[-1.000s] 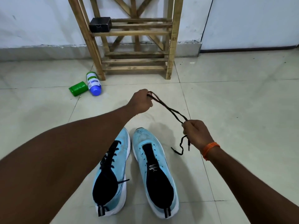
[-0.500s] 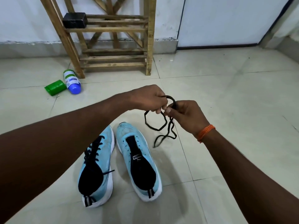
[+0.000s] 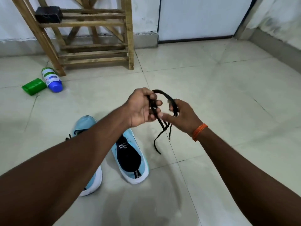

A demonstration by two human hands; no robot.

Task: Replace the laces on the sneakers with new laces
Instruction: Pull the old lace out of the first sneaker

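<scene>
Two light-blue sneakers stand on the tiled floor. The right sneaker (image 3: 130, 154) has no lace and shows its black tongue. My left forearm mostly hides the left sneaker (image 3: 84, 123), which still carries a black lace. Above and to the right of them I hold a folded black lace (image 3: 164, 97) in the air. My left hand (image 3: 141, 108) grips one side of the bundle and my right hand (image 3: 184, 115) grips the other, with an arch of lace between them. Its loose ends (image 3: 157, 144) dangle below my hands.
A wooden shoe rack (image 3: 91, 51) stands against the back wall with a black box (image 3: 48, 14) on its upper shelf. A white bottle with a blue cap (image 3: 52, 79) and a green container (image 3: 34, 86) lie on the floor to the left. A white door (image 3: 200, 18) is behind.
My hands started apart with the lace stretched between them, then came together. The lace is now folded into a bundle. The view has shifted, so the sneakers sit lower left.
</scene>
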